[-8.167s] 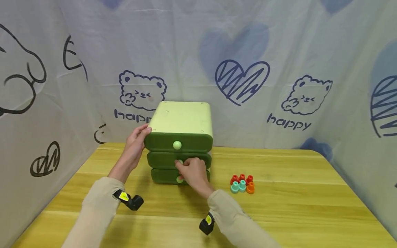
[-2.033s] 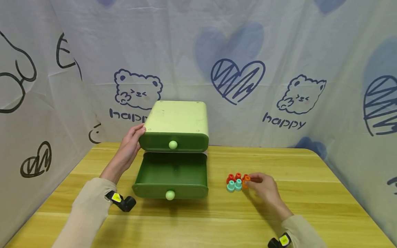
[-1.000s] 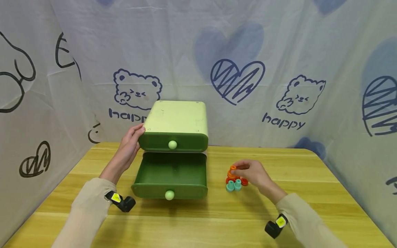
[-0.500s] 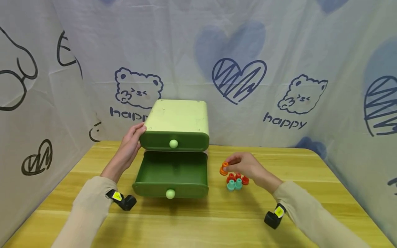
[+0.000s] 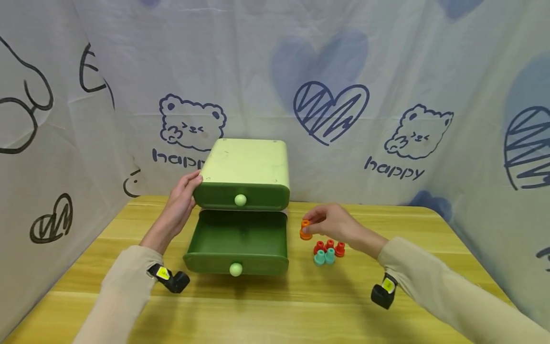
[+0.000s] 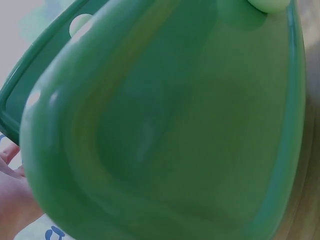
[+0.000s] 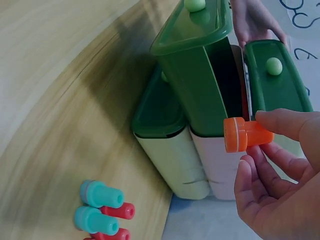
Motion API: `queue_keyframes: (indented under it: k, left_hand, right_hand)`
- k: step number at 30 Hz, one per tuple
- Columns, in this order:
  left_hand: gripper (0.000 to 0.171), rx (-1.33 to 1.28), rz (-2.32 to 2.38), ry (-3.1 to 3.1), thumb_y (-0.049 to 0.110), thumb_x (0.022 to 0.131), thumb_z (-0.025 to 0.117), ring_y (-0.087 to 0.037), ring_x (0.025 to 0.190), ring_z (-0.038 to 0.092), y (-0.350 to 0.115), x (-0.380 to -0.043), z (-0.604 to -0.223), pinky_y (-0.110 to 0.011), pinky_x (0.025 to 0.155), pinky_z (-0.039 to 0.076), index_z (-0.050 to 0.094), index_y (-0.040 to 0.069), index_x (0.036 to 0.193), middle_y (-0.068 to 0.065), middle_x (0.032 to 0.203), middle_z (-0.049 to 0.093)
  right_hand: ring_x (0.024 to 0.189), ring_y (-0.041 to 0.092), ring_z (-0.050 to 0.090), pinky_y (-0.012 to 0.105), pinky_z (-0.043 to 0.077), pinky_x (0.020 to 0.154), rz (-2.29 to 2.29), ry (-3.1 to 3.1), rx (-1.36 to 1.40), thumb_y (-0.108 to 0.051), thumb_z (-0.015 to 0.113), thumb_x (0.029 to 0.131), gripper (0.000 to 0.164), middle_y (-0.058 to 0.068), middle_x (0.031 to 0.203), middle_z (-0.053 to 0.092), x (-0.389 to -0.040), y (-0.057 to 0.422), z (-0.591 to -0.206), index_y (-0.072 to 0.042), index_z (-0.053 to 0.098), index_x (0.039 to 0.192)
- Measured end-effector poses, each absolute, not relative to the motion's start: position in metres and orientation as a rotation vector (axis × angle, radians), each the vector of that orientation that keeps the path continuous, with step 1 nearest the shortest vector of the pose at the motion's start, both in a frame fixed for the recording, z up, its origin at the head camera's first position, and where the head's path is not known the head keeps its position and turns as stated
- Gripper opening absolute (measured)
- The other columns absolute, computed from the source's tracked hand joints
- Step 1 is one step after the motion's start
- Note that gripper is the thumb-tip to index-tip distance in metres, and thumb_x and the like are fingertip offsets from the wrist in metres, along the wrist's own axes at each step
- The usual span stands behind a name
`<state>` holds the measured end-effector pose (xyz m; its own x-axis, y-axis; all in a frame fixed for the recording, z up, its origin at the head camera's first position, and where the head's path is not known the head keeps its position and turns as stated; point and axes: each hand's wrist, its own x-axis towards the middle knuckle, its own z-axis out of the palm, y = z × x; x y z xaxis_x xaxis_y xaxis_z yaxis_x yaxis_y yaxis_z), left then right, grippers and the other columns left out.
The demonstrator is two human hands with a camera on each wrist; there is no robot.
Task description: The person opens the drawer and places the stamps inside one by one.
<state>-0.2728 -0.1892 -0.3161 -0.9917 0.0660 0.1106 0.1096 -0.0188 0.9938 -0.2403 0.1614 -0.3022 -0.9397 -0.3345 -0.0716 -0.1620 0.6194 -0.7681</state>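
My right hand (image 5: pixel 339 223) pinches an orange toy stamp (image 5: pixel 305 230) between thumb and fingers, raised to the right of a small drawer cabinet (image 5: pixel 247 161). In the right wrist view the stamp (image 7: pixel 247 135) shows a wide round base and a narrower hollow handle. The cabinet's middle drawer (image 5: pixel 236 265) is pulled out, and nothing shows inside it. Its top drawer (image 5: pixel 215 197) is closed. My left hand (image 5: pixel 182 200) rests against the cabinet's left side with fingers extended; the left wrist view is mostly filled by the green drawer front (image 6: pixel 190 125).
Two teal stamps (image 5: pixel 324 258) and several red stamps (image 5: pixel 330 245) stand together on the wooden table (image 5: pixel 386 272), right of the cabinet. In the right wrist view, the closed bottom drawer (image 7: pixel 159 111) shows. A printed cloth (image 5: pixel 258 62) hangs behind.
The middle drawer, closed at first, has been pulled out. My right hand has picked the orange stamp from the group and carried it up and left towards the cabinet. The left hand has stayed.
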Motion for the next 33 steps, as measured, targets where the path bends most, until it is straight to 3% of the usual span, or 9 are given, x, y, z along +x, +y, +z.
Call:
queue_keyframes:
  k: [9, 17, 33]
  left_hand:
    - [0.064, -0.176, -2.22, -2.162, 0.034, 0.103, 0.041, -0.026, 0.141, 0.02, -0.188, -0.273, -0.318, -0.042, 0.115, 0.019, 0.015, 0.004, 0.153, -0.012, 0.159, 0.013]
    - [0.064, -0.193, -2.217, -2.163, 0.033, 0.103, 0.042, -0.026, 0.141, 0.02, -0.188, -0.273, -0.316, -0.041, 0.115, 0.02, 0.015, 0.002, 0.153, -0.013, 0.158, 0.013]
    - [0.062, -0.193, -2.214, -2.15, 0.029, 0.103, 0.04, -0.028, 0.141, 0.022, -0.187, -0.275, -0.318, -0.042, 0.114, 0.022, 0.016, 0.0, 0.152, -0.015, 0.157, 0.015]
  right_hand:
    - [0.081, 0.016, 0.063, 0.032, 0.052, 0.074, -1.216, 2.58, -0.514, -0.009, 0.074, 0.083, 0.02, 0.002, 0.088, 0.07, -0.245, 0.143, -0.295, -0.002, 0.071, 0.101]
    - [0.082, 0.017, 0.062, 0.031, 0.054, 0.075, -1.276, 2.505, -0.561, -0.003, 0.075, 0.082, 0.022, 0.006, 0.091, 0.069, -0.246, 0.126, -0.291, 0.002, 0.07, 0.103]
    - [0.08, 0.013, 0.062, 0.026, 0.053, 0.07, -1.132, 2.404, -0.789, -0.007, 0.074, 0.085, 0.015, 0.001, 0.087, 0.069, -0.253, 0.089, -0.309, -0.002, 0.071, 0.098]
